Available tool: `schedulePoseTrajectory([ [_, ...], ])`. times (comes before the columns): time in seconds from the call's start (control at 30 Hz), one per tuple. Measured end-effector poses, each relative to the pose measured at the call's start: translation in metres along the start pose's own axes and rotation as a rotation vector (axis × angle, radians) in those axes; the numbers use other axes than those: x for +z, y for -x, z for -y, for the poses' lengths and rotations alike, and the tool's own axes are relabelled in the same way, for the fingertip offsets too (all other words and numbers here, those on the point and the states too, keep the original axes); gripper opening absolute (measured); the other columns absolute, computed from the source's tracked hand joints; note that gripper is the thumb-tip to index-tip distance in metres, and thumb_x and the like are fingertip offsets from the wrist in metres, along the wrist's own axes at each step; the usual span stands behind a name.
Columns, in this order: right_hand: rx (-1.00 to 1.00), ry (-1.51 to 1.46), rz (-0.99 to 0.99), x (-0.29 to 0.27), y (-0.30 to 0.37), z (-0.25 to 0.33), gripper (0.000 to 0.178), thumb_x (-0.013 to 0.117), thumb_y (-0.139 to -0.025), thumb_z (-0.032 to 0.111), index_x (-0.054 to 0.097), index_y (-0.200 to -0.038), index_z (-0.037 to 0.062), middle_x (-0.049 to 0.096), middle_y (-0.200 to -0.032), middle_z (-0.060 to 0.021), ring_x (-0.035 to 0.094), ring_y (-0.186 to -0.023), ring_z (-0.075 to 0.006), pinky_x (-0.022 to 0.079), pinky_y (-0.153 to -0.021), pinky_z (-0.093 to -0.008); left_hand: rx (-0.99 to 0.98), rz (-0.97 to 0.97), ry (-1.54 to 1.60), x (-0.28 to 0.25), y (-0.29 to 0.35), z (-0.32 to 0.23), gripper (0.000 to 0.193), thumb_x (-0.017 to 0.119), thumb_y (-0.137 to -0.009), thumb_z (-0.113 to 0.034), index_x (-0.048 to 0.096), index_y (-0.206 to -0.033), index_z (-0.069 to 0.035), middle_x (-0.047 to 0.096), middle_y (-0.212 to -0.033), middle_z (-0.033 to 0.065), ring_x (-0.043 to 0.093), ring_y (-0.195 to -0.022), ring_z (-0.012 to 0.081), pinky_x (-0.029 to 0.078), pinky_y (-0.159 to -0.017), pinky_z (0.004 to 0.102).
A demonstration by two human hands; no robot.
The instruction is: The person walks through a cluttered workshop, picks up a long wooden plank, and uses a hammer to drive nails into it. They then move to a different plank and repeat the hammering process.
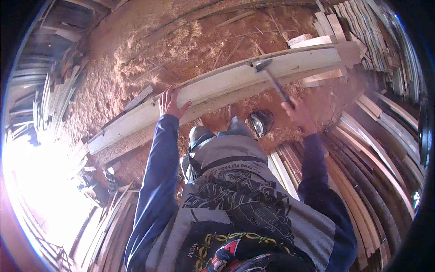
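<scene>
A long, pale wooden beam (pixel 213 86) lies crosswise in front of me, slanting up toward the right. My left hand (pixel 170 104) rests on it left of the middle, fingers spread over its top and far edge. A hammer (pixel 274 83) is gripped near its handle end by my right hand (pixel 300 116). The hammer's head touches, or hangs just over, the beam's upper face to the right of the middle. Small dark marks show on the wood near the head. Whether a nail is there I cannot tell.
Sawdust and thin wood scraps cover the reddish ground (pixel 181 45). A dark, shiny rounded object (pixel 261 122) lies by my feet, its kind unclear. Boards are stacked at the lower right (pixel 358 177), with more upright boards at the far right (pixel 367 31). Short blocks (pixel 324 41) sit near the beam's right end.
</scene>
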State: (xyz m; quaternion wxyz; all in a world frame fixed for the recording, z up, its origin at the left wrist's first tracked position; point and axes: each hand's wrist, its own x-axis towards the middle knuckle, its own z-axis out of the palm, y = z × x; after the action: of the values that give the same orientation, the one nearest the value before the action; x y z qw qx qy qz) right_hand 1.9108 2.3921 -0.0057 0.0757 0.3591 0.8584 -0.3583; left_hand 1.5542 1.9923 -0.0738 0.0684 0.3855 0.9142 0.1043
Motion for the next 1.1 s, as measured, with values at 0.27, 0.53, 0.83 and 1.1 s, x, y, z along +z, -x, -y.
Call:
schedulePoseTrajectory([
  [0.27,-0.395,0.131,0.151,0.101,-0.003,0.103,0.057,0.063,-0.098,0.048,0.063,-0.13,0.0011,0.07,-0.112,-0.0292,0.068,-0.107,-0.0422,0.053,-0.091,-0.0455,-0.199,0.178,0.004,-0.013,-0.017,0.047,0.103,0.08,-0.068,-0.072,0.052,-0.147,-0.012,0.055,-0.145,0.0144,0.045,-0.14,0.0336,0.029,-0.119,0.0507],
  [0.53,-0.193,0.019,0.176,0.074,-0.003,0.085,0.059,0.06,-0.098,0.054,0.065,-0.124,0.0012,0.072,-0.107,-0.0258,0.068,-0.104,-0.0441,0.053,-0.086,-0.05,-0.091,0.082,-0.073,-0.017,0.039,0.064,0.126,0.09,-0.054,-0.064,0.037,-0.158,-0.018,0.031,-0.163,0.0138,0.025,-0.152,0.0363,0.015,-0.127,0.0538],
  [0.83,0.015,0.099,0.276,0.016,0.0,0.081,0.055,0.063,-0.1,0.044,0.06,-0.136,0.0038,0.072,-0.109,-0.0206,0.069,-0.103,-0.032,0.051,-0.091,-0.0418,-0.212,0.459,-0.194,-0.038,0.017,0.108,0.124,0.095,-0.056,-0.036,0.028,-0.16,-0.02,0.032,-0.162,0.0186,0.023,-0.154,0.0392,0.017,-0.126,0.0559],
  [1.1,-0.083,0.208,0.352,-0.022,0.004,0.065,0.06,0.064,-0.099,0.041,0.055,-0.143,0.0,0.071,-0.109,-0.023,0.067,-0.105,-0.0333,0.05,-0.093,-0.0413,-0.242,0.109,-0.176,0.018,0.056,0.066,0.073,0.072,-0.083,-0.023,0.045,-0.151,-0.023,0.047,-0.148,0.0146,0.039,-0.145,0.0375,0.023,-0.125,0.0532],
])
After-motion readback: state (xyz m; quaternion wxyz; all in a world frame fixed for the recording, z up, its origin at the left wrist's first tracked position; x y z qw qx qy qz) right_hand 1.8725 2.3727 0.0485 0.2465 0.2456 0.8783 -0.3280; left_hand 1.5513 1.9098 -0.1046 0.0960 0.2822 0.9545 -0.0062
